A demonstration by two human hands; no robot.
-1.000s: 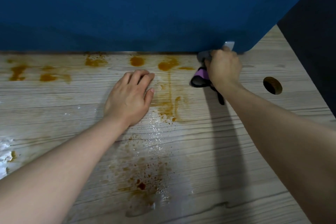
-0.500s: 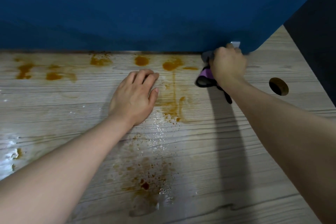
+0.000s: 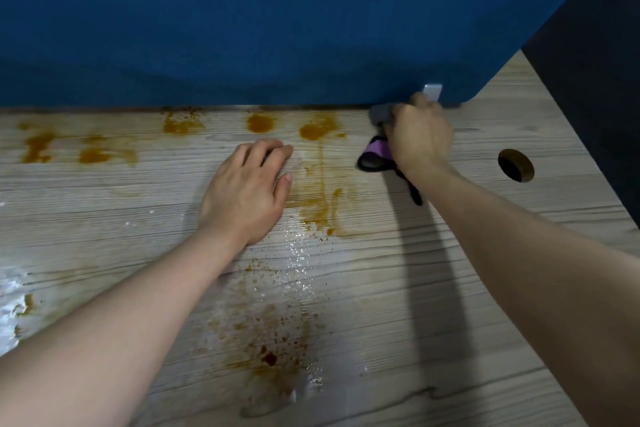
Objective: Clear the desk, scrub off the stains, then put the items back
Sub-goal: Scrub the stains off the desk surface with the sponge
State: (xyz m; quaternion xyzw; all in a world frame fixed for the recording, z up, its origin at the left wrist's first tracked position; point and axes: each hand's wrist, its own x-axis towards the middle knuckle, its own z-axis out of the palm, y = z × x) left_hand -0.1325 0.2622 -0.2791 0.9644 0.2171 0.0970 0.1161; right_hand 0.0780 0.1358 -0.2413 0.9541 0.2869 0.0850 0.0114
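The light wood-grain desk (image 3: 485,281) carries orange-brown stains: a row of blotches along the back edge (image 3: 313,130), a streak running down the middle (image 3: 322,204), and a speckled patch near the front (image 3: 270,354). My left hand (image 3: 246,191) lies flat on the desk, fingers straight, just left of the streak. My right hand (image 3: 419,135) grips a pink and black scrubber (image 3: 375,156) with a grey pad, pressed to the desk at the back edge, right of the stains. A black strap hangs below the wrist.
A blue partition panel (image 3: 277,28) stands along the desk's back edge, with a small white clip (image 3: 432,92) at its foot behind my right hand. A round cable hole (image 3: 516,165) sits at the right. Wet sheen covers the desk's middle and left edge.
Both hands keep their places relative to the stains and to each other. The view has shifted slightly, so the desk and cable hole appear a little further right.
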